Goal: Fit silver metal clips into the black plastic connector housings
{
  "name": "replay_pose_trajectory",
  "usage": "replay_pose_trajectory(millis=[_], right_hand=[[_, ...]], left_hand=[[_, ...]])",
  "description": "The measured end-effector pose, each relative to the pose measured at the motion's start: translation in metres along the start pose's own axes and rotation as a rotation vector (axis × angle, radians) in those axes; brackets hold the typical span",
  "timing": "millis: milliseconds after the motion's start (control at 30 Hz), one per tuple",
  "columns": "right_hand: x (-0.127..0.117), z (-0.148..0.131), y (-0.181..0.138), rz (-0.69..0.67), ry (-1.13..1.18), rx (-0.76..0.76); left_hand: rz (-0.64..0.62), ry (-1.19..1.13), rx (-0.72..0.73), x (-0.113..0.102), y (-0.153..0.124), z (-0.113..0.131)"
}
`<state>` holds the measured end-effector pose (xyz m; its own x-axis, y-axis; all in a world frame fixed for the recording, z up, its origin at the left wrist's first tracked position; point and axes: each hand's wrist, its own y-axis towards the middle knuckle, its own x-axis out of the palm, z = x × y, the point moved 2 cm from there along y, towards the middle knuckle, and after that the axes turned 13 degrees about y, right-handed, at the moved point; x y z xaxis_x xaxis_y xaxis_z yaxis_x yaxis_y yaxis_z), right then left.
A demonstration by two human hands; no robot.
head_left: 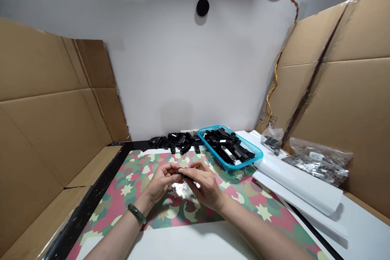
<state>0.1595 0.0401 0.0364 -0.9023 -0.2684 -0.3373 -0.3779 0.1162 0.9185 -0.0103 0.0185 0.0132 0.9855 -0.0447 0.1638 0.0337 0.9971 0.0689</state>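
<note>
My left hand (164, 179) and my right hand (204, 183) meet over the patterned mat, fingers closed together on a small black plastic piece (184, 174). Most of that piece is hidden by the fingers, so its exact kind does not show. Below and between the hands lies a pile of small shiny metal parts (180, 190) on the mat. Beyond them, a blue plastic basket (255, 158) holds many long black plastic pieces (227, 144). More black pieces (179, 141) lie in a loose heap to the basket's left.
A camouflage-patterned mat (131, 176) covers the table. At right are a white roll (301, 178), a clear bag of metal parts (319, 166) and a smaller bag of dark parts (272, 140). Cardboard walls stand at left (45, 109) and right (350, 101).
</note>
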Motion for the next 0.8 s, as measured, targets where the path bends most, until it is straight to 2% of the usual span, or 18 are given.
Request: replay_pose_trajectory(millis=[300, 467, 667, 800], right_hand=[[-0.002, 0.002, -0.002, -0.038, -0.033, -0.032], [0.001, 0.008, -0.008, 0.029, 0.022, -0.027], [-0.001, 0.008, -0.009, 0.125, 0.010, 0.140], [-0.001, 0.014, -0.011, 0.067, 0.085, 0.230]], left_hand=[[0.013, 0.005, -0.022, 0.000, 0.001, -0.003], [0.009, 0.043, 0.009, -0.002, 0.004, -0.003], [0.046, 0.100, 0.061, -0.003, 0.003, 0.005], [0.027, 0.116, 0.067, -0.003, 0.002, 0.007]])
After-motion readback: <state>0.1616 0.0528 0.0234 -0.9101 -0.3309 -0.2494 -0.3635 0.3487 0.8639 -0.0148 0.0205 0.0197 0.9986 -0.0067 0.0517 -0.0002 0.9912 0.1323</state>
